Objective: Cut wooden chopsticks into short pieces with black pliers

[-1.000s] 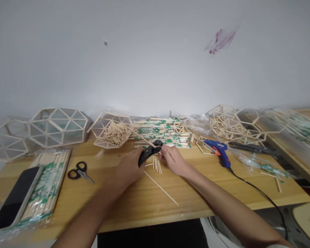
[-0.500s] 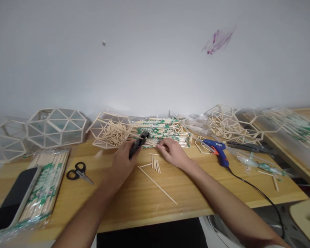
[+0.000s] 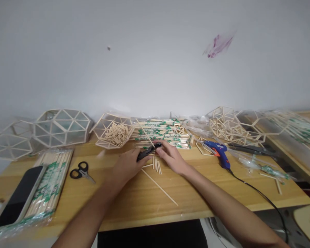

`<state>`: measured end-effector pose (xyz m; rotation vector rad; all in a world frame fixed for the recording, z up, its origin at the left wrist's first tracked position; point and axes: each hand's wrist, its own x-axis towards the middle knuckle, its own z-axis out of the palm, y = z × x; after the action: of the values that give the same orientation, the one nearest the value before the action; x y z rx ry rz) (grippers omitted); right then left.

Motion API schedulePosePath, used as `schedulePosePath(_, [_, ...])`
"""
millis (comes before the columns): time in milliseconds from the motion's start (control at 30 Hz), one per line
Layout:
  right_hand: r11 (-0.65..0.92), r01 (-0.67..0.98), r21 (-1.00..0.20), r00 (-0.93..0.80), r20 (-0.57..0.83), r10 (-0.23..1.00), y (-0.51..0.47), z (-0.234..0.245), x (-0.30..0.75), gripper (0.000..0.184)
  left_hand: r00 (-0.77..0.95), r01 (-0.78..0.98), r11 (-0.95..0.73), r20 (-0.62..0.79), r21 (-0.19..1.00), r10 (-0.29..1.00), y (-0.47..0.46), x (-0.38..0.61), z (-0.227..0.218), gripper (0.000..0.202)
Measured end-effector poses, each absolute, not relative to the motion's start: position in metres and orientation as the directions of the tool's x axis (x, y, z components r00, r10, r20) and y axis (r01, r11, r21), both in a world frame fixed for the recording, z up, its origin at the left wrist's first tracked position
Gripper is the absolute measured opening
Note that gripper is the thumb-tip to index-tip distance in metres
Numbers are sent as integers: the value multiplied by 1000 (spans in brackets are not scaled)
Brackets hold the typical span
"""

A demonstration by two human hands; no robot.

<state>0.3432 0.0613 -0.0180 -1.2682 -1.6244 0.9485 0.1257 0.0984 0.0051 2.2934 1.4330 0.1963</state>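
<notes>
My left hand (image 3: 129,165) is closed around a black pliers-like cutter (image 3: 145,153), its jaws pointing right. A thin wooden stick (image 3: 144,131) slants up and leftward from the jaws. My right hand (image 3: 172,156) pinches at the jaw end, where the stick's lower end meets the tool; the fingers partly hide the contact. Just below the hands lie several short cut stick pieces (image 3: 157,166). One long stick (image 3: 160,187) lies diagonally on the wooden table (image 3: 134,210).
Black-handled scissors (image 3: 82,171), a phone (image 3: 20,196) and wrapped chopsticks (image 3: 51,179) lie at left. A stick-framed bowl (image 3: 99,137) holds short pieces. Wrapped sticks (image 3: 162,131) lie behind the hands. A blue glue gun (image 3: 220,153) with a trailing cord lies at right, near stick frames (image 3: 244,119).
The cutter in my left hand has moved right and down and turned flatter. My right hand has closed in on its jaws, and a stick now stands up between them.
</notes>
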Motion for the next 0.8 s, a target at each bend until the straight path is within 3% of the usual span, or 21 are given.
schedulePosePath(233, [111,245,-963,-66,98,993,63,-20,339,36,486,835,-435,-83,337,870,97,129,6,45])
schedulePosePath(433, [41,67,-997,-97,34,995,65,-22,336,49,437,882,-401,-116,246,892,100,127,8,51])
schedulePosePath(533, [27,73,-997,-49,23,999,67,-27,334,41,419,891,-381,-121,248,900,99,127,10,55])
schedulePosePath(800, [-2,90,-996,3,-2,1000,65,-27,332,44,410,884,-355,-141,303,901,99,127,9,57])
